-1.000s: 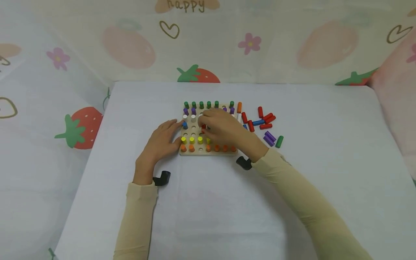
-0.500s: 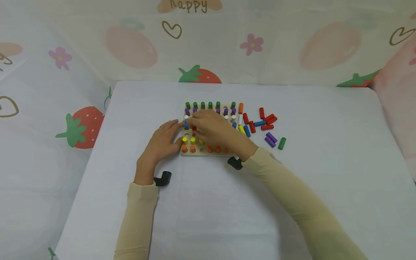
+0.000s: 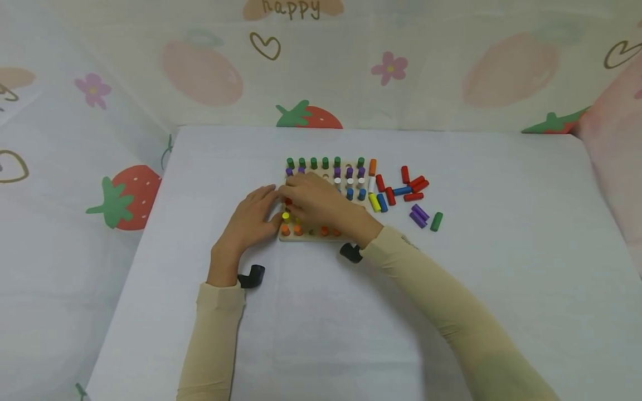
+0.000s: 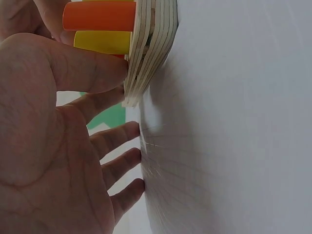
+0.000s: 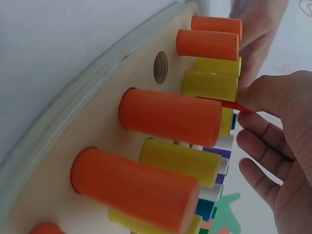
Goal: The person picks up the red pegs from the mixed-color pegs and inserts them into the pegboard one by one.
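Observation:
A wooden pegboard (image 3: 313,239) with upright coloured pegs stands on the white table. My right hand (image 3: 326,201) reaches over its left part and pinches a red peg (image 5: 236,105), close above the row behind the yellow pegs (image 5: 210,85). The peg's lower end is hidden by yellow pegs in the right wrist view. At the board's left side rests my left hand (image 3: 248,220); its thumb (image 4: 92,68) touches the board's edge and the other fingers extend along that side, tips at the tabletop. Orange pegs (image 5: 170,119) line the front row, with one bare hole (image 5: 161,67) among them.
Loose pegs lie right of the board: several red ones (image 3: 413,196), a blue peg (image 3: 402,191), a yellow peg (image 3: 374,203), an orange peg (image 3: 373,166), purple pegs (image 3: 418,219) and a green peg (image 3: 437,221). A strawberry-patterned cloth (image 3: 321,72) hangs behind the table.
My right hand has moved left across the board with the red peg, from its middle to the leftmost column. The left hand keeps its place at the board's side.

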Demonstrator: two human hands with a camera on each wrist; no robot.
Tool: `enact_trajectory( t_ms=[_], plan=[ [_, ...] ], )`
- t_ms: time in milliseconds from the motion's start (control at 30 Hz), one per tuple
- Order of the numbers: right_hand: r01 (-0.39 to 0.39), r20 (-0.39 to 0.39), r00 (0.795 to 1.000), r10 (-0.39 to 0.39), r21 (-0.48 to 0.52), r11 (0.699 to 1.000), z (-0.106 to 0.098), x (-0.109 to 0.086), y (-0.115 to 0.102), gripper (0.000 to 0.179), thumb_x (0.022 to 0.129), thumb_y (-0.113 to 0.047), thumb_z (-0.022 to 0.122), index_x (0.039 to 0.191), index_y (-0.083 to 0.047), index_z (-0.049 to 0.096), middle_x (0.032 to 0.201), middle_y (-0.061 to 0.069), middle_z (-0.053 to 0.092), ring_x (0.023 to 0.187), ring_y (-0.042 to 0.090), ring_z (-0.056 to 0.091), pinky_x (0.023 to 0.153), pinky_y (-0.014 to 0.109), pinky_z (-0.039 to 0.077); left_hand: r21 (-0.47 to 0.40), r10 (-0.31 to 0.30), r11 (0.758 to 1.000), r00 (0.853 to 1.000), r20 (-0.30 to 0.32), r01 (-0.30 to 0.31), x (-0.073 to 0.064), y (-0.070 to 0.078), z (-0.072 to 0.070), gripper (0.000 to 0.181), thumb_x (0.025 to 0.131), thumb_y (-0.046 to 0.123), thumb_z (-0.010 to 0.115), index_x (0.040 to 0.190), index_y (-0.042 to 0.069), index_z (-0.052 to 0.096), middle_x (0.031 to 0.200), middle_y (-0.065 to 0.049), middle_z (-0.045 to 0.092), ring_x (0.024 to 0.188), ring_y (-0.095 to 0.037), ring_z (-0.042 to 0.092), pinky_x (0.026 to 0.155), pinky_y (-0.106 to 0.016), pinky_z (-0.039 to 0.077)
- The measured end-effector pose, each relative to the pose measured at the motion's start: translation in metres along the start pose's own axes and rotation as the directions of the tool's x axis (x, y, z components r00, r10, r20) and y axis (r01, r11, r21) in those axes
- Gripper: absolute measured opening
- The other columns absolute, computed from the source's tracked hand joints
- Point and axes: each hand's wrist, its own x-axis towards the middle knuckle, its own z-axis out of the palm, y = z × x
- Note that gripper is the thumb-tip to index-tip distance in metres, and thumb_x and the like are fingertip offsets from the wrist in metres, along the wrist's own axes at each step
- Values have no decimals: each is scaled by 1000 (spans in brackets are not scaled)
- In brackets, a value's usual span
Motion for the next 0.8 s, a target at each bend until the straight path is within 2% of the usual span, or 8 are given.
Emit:
enact_trajectory(
  t_ms=[233, 467, 667, 800],
  plan=[
    [5, 9, 1000, -5, 16, 1000, 2, 5, -1, 23, 104, -18, 67, 126, -11, 72, 116, 5, 70, 109, 22, 64, 107, 38, 53, 12, 9, 1000, 1000, -8, -9, 0, -2, 0, 65, 104, 31, 54, 163, 7, 40, 172, -16, 35, 163, -39, 28, 135, -60, 22],
    [-46, 17, 999, 46, -5, 999, -2, 4, 0, 22, 105, -18, 65, 124, -12, 72, 115, 4, 69, 107, 22, 64, 107, 38, 54, -3, 42, 999, 999, -20, -42, 6, 1, 0, 62, 103, 30, 53, 161, 9, 43, 171, -17, 38, 162, -40, 29, 134, -60, 23],
    [-25, 9, 1000, 25, 5, 1000, 4, 0, -3, 30, 105, -21, 65, 133, -12, 71, 121, 5, 71, 115, 23, 65, 114, 41, 51, 0, 0, 1000, 1000, -6, 0, 0, 1, 0, 62, 103, 30, 54, 161, 11, 45, 172, -16, 37, 162, -40, 28, 134, -61, 23],
    [-52, -8, 999, 52, 8, 999, 6, -6, -5, 35, 104, -22, 65, 138, -14, 69, 127, 5, 71, 121, 22, 64, 118, 41, 49, 2, -1, 1000, 1000, -9, 1, -5, 0, 1, 62, 103, 30, 53, 161, 10, 44, 171, -17, 37, 162, -40, 29, 134, -62, 23]
  ],
)
